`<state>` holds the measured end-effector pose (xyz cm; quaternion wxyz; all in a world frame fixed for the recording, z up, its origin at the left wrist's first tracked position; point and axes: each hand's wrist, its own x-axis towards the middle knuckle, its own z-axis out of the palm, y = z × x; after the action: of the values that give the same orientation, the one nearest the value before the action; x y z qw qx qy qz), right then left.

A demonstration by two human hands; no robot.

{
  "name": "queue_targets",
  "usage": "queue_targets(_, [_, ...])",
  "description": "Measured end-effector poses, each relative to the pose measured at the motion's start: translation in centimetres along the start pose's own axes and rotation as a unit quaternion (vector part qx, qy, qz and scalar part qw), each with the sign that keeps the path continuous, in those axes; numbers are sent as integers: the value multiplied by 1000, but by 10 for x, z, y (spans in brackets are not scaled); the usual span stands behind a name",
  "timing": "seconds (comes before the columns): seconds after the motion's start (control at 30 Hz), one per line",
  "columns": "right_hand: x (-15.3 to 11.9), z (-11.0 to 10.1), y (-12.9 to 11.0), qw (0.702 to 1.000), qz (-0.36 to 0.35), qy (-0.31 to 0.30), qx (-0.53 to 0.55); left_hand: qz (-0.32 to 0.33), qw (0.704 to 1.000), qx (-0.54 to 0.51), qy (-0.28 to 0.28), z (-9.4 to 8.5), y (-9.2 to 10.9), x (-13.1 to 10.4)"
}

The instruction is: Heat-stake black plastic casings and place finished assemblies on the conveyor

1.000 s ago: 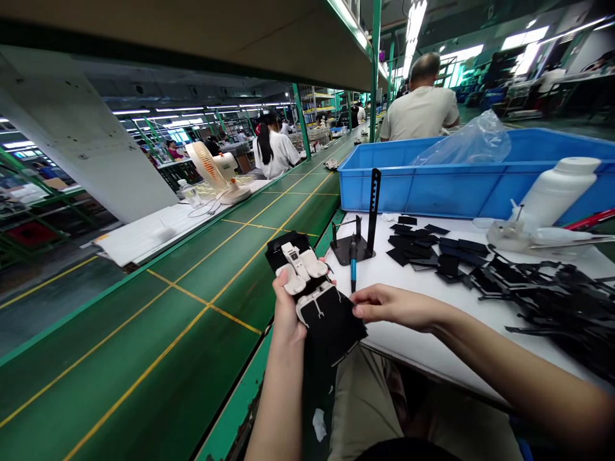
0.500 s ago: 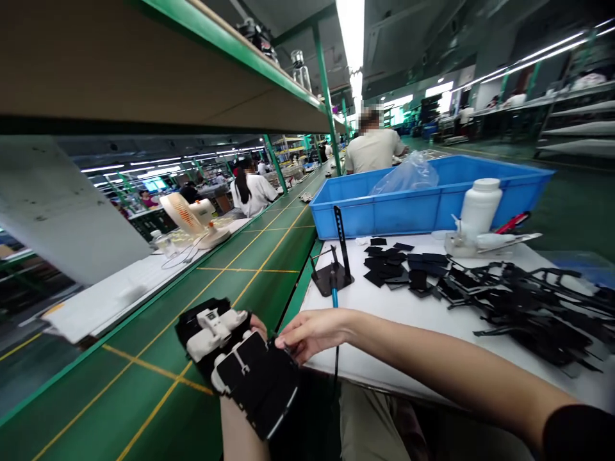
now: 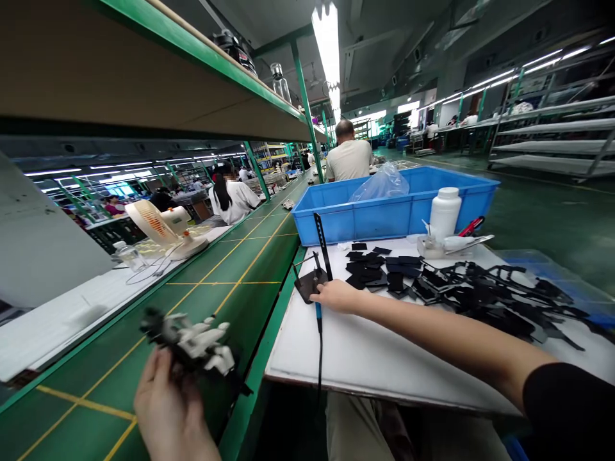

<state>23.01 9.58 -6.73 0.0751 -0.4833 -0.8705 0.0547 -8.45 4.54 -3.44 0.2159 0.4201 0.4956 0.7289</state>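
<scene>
Fingers of the left hand (image 3: 166,410) curl around a black and white assembly (image 3: 195,342) at the lower left of the frame, its long axis running left to right above the green conveyor belt (image 3: 144,358). Right hand (image 3: 339,296) rests at mid-frame on the table (image 3: 365,352), beside the blue-handled tool (image 3: 318,312) and black stand (image 3: 312,282); its grip is hidden.

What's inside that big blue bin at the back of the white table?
Only a crumpled clear plastic bag shows, poking above the rim of the blue bin. The bin's near wall hides everything lower down, so what else it holds, and whether the bag is filled, cannot be seen.
</scene>
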Motion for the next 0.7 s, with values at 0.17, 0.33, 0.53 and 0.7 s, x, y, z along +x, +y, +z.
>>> queue_targets(0.17, [-7, -3, -4, 996, -26, 64, -48, 94, 989, 113, -14, 29, 11, -20])
queue_targets(0.33, [-38, -21, -15, 988, -4, 157, 4, 202, 927, 250, -194, 51, 12, -35])
queue_targets(0.53, [-83, -34, -19, 960, 8, 241, 143, 244, 844, 305, -368, 84, 0, -62])
queue_targets(0.7, [-103, -31, -17, 909, 29, 249, 335, 299, 796, 359, -384, 95, -3, -78])
